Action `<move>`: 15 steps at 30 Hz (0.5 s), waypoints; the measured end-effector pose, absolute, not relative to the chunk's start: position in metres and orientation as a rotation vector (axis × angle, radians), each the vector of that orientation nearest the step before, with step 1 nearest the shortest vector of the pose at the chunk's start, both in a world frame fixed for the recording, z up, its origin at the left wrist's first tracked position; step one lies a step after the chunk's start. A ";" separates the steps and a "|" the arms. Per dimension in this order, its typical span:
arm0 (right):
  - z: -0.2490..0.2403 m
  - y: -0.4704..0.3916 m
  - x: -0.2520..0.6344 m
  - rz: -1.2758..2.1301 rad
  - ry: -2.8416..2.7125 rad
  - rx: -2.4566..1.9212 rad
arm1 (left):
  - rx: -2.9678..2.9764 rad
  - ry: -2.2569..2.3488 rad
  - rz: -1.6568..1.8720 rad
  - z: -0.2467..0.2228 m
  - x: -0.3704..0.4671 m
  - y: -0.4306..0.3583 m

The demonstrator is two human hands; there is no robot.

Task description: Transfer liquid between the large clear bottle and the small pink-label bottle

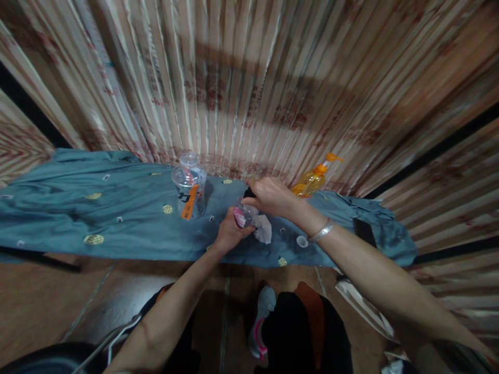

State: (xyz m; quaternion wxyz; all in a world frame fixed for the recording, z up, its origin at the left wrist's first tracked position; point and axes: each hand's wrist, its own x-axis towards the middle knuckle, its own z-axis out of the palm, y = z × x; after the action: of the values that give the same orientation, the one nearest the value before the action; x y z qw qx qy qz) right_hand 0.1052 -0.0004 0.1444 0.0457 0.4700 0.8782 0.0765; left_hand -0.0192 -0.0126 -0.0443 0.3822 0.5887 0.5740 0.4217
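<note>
Near the middle of the blue-green cloth, my left hand is wrapped round a small clear plastic cup with a pink and white part. Above its rim, my right hand is closed on a small black object, mostly hidden by the fingers. A crumpled white tissue lies just right of the cup. Farther right sits a small white cap-like piece, below my right wrist, which wears a silver bracelet.
A large clear cup with an orange label stands on the left, with another clear container behind it. A yellow pump bottle leans at the back right. A dark flat object lies at the right. Pleated curtain hangs behind.
</note>
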 end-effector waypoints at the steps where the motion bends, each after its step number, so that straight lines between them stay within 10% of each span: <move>1: 0.139 -0.002 0.108 0.197 2.706 1.514 | 1.508 1.463 1.078 -0.044 -0.019 -0.013; 15: 0.080 -0.021 0.097 -0.159 2.589 2.048 | 1.487 1.415 1.117 -0.043 -0.027 -0.020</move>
State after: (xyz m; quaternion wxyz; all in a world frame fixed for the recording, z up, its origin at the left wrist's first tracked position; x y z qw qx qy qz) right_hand 0.0967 -0.0208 0.0797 -0.0817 0.6177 0.7807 -0.0481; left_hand -0.0270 -0.0201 -0.0431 0.3915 0.5856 0.5570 0.4399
